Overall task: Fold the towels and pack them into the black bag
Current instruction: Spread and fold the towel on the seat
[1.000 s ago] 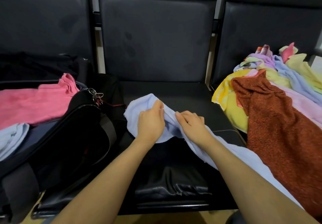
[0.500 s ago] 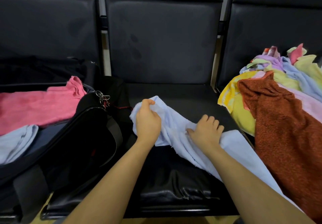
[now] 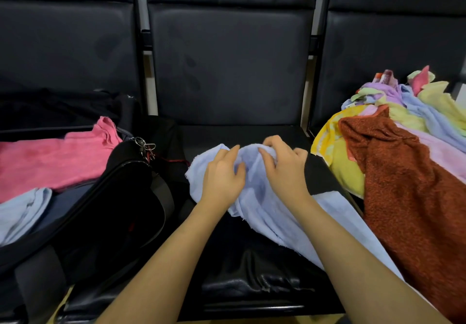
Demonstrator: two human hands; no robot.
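Both hands are working the light blue towel (image 3: 264, 197) on the middle seat (image 3: 252, 260), the left hand (image 3: 222, 177) and right hand (image 3: 285, 172) gripping its bunched top edge with curled fingers. It's looking unfolded yet, trailing off to the right. The black bag (image 3: 121, 197) is sitting open at left, already holding a pink towel (image 3: 50, 159) and a pale blue one (image 3: 22, 212). The heap of towels (image 3: 408, 147) at right is waiting, so plenty's left.
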